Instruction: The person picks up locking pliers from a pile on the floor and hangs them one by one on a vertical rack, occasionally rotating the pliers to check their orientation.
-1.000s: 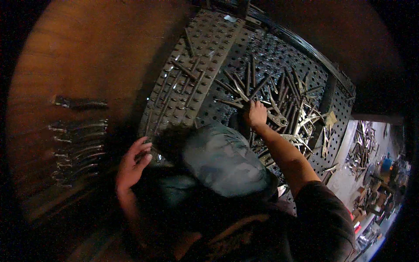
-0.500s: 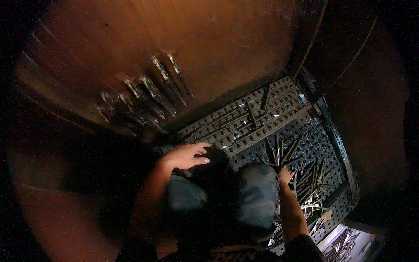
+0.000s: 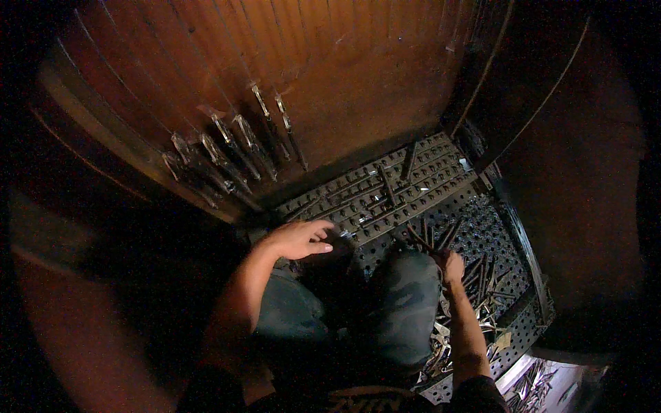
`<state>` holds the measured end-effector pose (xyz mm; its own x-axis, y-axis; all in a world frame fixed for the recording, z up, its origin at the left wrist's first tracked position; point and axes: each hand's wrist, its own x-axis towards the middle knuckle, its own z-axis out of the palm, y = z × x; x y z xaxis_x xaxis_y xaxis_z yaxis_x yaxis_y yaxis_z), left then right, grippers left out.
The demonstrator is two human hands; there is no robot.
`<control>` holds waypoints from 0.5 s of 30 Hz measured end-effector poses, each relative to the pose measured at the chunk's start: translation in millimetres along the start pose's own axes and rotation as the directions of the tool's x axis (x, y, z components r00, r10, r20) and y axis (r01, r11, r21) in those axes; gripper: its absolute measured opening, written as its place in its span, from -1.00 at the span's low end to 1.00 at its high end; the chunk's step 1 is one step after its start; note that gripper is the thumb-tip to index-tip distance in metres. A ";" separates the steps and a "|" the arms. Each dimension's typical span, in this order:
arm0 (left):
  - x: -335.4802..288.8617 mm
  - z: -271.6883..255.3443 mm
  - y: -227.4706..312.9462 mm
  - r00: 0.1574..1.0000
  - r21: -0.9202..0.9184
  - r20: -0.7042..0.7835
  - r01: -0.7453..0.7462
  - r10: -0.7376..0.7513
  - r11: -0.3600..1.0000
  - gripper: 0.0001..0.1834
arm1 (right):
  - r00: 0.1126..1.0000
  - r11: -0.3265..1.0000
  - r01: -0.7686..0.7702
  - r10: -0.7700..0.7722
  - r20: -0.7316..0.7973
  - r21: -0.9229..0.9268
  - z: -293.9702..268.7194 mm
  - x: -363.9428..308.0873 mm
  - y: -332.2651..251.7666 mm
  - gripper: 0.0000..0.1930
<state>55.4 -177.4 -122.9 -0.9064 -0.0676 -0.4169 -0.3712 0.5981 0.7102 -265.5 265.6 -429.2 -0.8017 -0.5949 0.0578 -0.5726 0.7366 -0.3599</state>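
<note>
My left hand is held out above the near left end of a studded metal plate. Its fingers are spread, and nothing is in them. My right hand is beside my right knee, its fingers closed round thin dark metal rods that fan out past the knuckles. The far tips of those rods lie over a perforated dark metal surface. More loose rods and bright metal pieces lie heaped right of the hand. My knees stand between the two hands.
A brown wall rises ahead, with a row of long shiny clamp-like tools on it at the left. Loose bars rest on the studded plate. A pale tray with thin rods sits at the lower right. Deep shadow hides the left side.
My right hand has risen slightly from the heap with the rods in its grip. My left hand stays nearly still. The whole view has shifted a little.
</note>
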 end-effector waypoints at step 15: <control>21.8 1.2 117.4 0.988 0.266 0.002 -0.147 0.152 0.953 -0.28 | 0.574 0.588 0.791 -0.618 0.537 -0.169 -334.5 87.5 -332.8 -0.82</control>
<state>-7.7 -107.7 -49.3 -0.9519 0.0261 -0.3052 -0.1666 0.7919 0.5874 -202.5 76.0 7.1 -0.0145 -0.9695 -0.2446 -0.9998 0.0172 -0.0089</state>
